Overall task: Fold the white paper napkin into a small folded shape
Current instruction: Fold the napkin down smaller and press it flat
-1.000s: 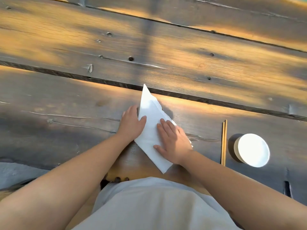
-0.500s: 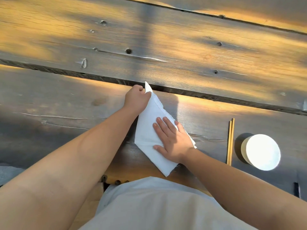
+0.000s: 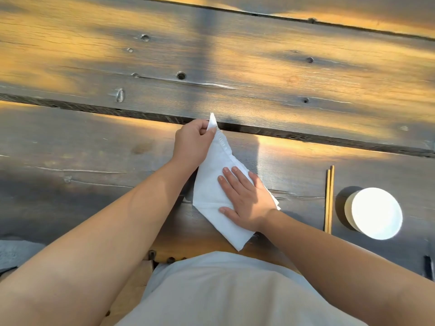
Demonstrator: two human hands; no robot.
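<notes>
Napkin (image 3: 213, 184) lies as a long triangle on the wooden table (image 3: 94, 149), right hand (image 3: 244, 198) flat pinning it, left hand (image 3: 191, 143) pinching the far tip; best to fold that tip back squarely, then crease firmly.

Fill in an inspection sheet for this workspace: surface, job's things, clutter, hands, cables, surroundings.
Surface: dark wooden plank table, gaps between planks, knot holes.
Job's things: white napkin, folded to a long pointed shape, flat except its raised far tip.
Clutter: chopsticks and white bowl, right of the napkin, apart from it.
Hands: left hand pinches the far tip; right hand presses flat on the napkin.
Cables: nothing seen.
Surroundings: the person's light garment at the near edge.
</notes>
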